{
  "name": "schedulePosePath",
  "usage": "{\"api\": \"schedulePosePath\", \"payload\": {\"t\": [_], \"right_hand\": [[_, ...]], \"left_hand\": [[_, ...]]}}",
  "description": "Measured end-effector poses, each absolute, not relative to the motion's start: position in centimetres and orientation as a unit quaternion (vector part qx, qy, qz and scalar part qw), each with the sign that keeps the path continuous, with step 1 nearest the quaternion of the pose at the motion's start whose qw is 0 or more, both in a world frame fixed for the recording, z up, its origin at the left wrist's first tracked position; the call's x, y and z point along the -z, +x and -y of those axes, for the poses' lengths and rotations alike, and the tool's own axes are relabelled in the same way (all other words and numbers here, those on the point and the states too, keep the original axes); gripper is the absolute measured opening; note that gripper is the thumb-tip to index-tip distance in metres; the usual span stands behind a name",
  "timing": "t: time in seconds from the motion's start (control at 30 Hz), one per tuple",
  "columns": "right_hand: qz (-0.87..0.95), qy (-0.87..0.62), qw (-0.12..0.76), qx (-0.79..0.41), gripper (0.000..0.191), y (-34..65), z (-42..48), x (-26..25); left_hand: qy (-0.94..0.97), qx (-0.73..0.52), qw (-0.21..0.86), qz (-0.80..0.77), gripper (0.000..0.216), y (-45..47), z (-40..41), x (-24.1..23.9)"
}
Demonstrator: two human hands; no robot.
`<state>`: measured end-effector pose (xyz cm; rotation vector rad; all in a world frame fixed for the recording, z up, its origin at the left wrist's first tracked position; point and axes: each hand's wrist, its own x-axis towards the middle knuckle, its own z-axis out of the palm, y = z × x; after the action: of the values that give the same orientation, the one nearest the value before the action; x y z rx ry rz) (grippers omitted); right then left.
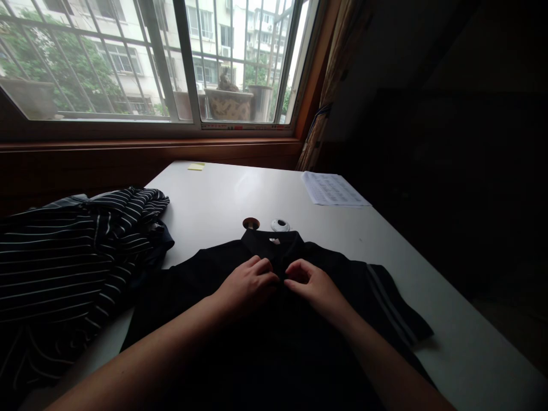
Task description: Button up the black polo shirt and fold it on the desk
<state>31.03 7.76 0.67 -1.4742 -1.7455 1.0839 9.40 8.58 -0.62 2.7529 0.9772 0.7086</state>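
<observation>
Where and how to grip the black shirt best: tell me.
Probably by both shoulders, pinched over their far edges from above: the black shirt lies spread out, collar at the far end, with a shoulder sloping out on either side of it.

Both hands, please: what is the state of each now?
Left hand: curled at the black shirt; whether it holds anything cannot be told.
Right hand: half curled over the shirt; grip cannot be told.

I see yellow note (196, 166) near far edge of white table (274, 191), printed sheets (336, 189) at right edge. Beyond, I make out barred window (189, 63), planter (229, 106) behind glass, curtain (331, 85) alongside.
</observation>
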Motion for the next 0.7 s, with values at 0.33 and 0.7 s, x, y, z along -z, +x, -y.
{"api": "schedulePosePath", "payload": {"t": [0.33,0.7], "right_hand": [[0.685,-0.563,0.281,-0.367,0.014,30.54,-7.35,-0.90],[0.692,-0.543,0.297,-0.373,0.013,30.32,-7.12,-1.05]], "left_hand": [[0.838,-0.268,0.230,-0.416,0.010,9.99,-8.99,0.99],[0.800,-0.299,0.306,-0.421,0.013,10.09,-9.14,0.68]]}}
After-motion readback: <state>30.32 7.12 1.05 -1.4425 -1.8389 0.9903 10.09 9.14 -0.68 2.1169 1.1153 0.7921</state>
